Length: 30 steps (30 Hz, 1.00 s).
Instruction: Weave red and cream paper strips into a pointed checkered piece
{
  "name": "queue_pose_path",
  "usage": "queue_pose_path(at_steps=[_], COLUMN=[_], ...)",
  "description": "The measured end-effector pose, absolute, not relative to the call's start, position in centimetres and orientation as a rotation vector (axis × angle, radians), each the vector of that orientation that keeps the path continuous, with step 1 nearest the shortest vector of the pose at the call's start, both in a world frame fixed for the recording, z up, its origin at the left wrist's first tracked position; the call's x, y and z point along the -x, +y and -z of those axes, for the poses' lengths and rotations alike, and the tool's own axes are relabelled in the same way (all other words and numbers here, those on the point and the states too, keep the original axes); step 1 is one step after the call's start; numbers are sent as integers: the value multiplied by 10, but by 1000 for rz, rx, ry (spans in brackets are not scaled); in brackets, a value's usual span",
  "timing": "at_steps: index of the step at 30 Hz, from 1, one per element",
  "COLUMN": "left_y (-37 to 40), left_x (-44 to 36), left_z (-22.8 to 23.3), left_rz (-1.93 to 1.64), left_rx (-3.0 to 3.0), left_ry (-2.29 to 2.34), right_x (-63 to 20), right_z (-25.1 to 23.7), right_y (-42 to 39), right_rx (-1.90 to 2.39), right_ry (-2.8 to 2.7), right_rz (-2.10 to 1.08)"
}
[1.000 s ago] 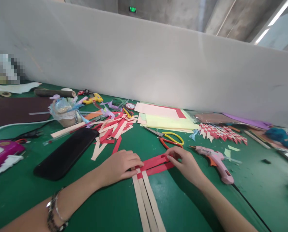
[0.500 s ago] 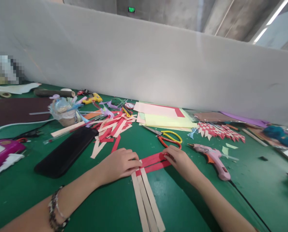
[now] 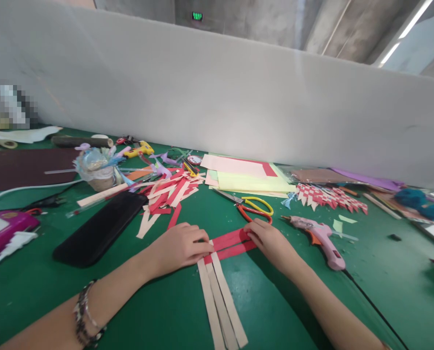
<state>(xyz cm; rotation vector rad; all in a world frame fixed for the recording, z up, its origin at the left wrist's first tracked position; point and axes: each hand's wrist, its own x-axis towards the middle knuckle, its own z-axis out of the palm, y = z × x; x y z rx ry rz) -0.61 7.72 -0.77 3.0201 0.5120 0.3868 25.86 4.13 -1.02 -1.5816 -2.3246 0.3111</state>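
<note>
Left hand [image 3: 182, 247], right hand [image 3: 269, 243] and both forearms [image 3: 132, 281] bare. Left wrist: dark beaded bracelet [image 3: 78, 318], paler beads mixed in; thin silvery band [image 3: 88, 311] close beside it. Bead detail blurred.

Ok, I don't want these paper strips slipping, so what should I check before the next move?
1. Left hand at the strip crossing: ok.
2. Right hand at the red strips: ok.
3. Pale strips without gaps: not ok, green shows between them.
4. Scissors clear of the right hand: cannot tell, a handle meets its outline.
5. Pink glue gun apart from the strips: ok.
</note>
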Motion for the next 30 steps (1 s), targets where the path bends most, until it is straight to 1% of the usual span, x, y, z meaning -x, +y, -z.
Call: queue_pose_path(at_steps=[12,18,21,24,26,28,30], left_y=[78,77,77,77,78,77,77], left_x=[7,6,6,6,6,6,5], left_z=[10,8,7,7,8,8,7], left_rz=[-377,-336,-320,-344,-366,-369,-382], left_rx=[-2910,-2921,-2952,-2964,-2965,-2970,-2955], left_ry=[557,577,570,558,546,534,555], right_x=[-259,-260,-260,-256,-249,-237,-224], right_z=[18,21,21,17,12,7,2], right_y=[44,47,46,42,37,30,23], right_rx=[1627,1626,1627,1605,1512,1367,1239], right_ry=[-2091,-2065,-2088,-2104,-2147,-2268,-2423], right_rz=[-488,-493,-447,-244,-111,-89,-143])
